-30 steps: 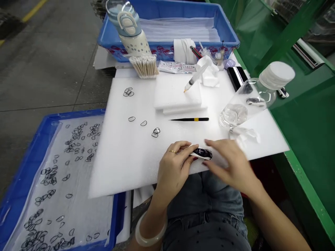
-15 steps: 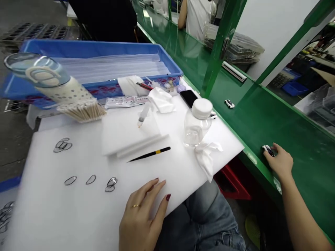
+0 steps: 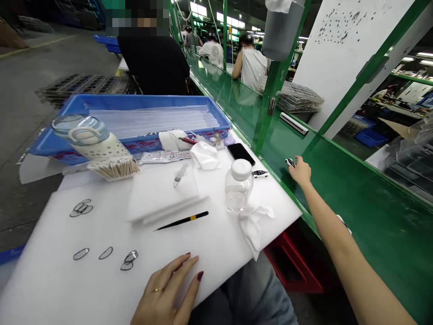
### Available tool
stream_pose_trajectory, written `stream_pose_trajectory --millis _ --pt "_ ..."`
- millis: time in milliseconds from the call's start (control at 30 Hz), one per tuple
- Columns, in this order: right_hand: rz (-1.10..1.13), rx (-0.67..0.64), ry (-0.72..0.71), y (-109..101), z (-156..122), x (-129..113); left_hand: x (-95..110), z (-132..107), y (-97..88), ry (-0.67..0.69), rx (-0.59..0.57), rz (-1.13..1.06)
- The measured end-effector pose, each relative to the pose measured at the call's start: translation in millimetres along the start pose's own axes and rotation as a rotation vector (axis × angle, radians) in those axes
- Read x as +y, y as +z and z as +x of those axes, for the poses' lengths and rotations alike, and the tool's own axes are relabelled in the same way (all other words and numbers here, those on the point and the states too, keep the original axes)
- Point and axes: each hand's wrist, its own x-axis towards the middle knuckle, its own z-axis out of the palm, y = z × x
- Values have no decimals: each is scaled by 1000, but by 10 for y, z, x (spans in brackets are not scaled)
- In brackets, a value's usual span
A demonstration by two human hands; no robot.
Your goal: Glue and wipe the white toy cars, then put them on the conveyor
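A white foam sheet [image 3: 50, 266] is lying with its far right edge against a green tabletop [image 3: 379, 212]. Thin dark-rimmed oval loops [image 3: 81, 254] are lying on the foam, some sitting singly and others overlapping in small clusters [image 3: 81, 207]. Black tweezers with a yellow band [image 3: 182, 221] are lying beside a stacked white foam pad [image 3: 162, 196]. A clear plastic bottle with a white cap [image 3: 239, 185] is standing upright near a crumpled white wipe [image 3: 255, 230]. A black phone [image 3: 241, 154] is lying near the far edge, and a small black-and-white car-shaped piece [image 3: 260, 173] is sitting just beside the bottle, close to the green tabletop.
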Motion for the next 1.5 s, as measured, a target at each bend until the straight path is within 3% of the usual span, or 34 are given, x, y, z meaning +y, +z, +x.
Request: stream_pose_trajectory --millis 100,167,267,367,433,533,600,700,800,867,1033,1133,1200,1500 --pt "52 -44 -97 -330 -754 -270 59 14 0 12 37 14" --pt "216 -179 -380 -413 -1291 -619 95 41 -27 11 30 10" --pt "464 -592 -679 -278 -1901 -1254 119 54 -94 -22 0 -31" --pt "501 -798 -874 24 -2113 -1788 139 -27 -144 -70 63 -67" --pt "566 -835 -796 227 -2032 -2032 181 -118 -143 -124 142 -60" --pt "762 -631 -351 535 -1690 -2316 280 -207 -110 -225 207 -107" --pt "829 -501 -97 768 -1421 -2498 330 -192 -102 -253 158 -215" --pt "772 -613 -17 1085 -1102 -2732 329 -75 -134 -222 17 -286" --pt "709 -703 -54 1222 -949 -2846 276 67 -171 -186 -83 -266" --pt "723 -708 -72 1167 -961 -2859 257 142 -170 -194 -91 -298" --pt "1032 -711 -243 613 -1402 -2774 316 270 -112 -366 64 -407" --pt "1363 -895 -128 259 -1697 -2672 349 321 -95 -452 104 -451" --pt "1517 -975 -48 135 -1791 -2598 349 338 -95 -465 112 -471" --pt "1647 -1078 55 254 -1795 -2485 323 343 -96 -450 139 -483"
